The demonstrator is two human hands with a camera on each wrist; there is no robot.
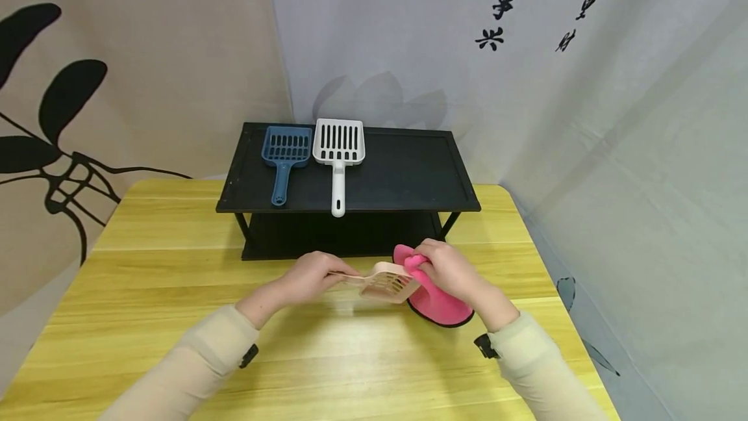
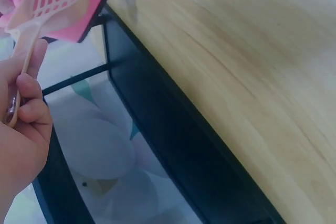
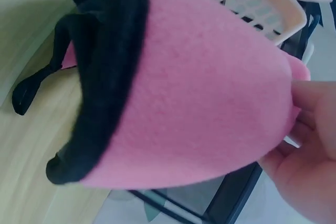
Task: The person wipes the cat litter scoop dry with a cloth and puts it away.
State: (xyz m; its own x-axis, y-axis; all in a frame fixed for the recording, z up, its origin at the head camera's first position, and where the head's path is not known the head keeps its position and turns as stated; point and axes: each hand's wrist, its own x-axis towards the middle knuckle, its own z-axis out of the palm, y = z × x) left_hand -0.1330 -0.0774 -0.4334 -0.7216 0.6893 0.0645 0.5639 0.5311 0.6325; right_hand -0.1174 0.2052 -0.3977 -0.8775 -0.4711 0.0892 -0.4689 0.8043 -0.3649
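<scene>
My left hand (image 1: 315,273) grips the handle of a pale peach slotted litter scoop (image 1: 387,286), held over the table with its head toward the right. In the left wrist view, fingers and thumb wrap the handle of the scoop (image 2: 63,3). My right hand (image 1: 451,270) pinches the narrow end of a pink fleece piece with black edging (image 1: 439,304). In the right wrist view this pink fleece piece (image 3: 205,87) hangs wide, its black-trimmed opening away from the fingers, and a black strap loop beside it. The scoop's head overlaps the pink fleece in the head view.
Behind the hands stands a black two-tier rack (image 1: 403,167) on a wooden table (image 1: 327,362). On its top shelf lie a blue litter scoop (image 1: 282,177) and a white litter scoop (image 1: 338,174), handles toward me. A pale curtain (image 1: 380,31) hangs behind.
</scene>
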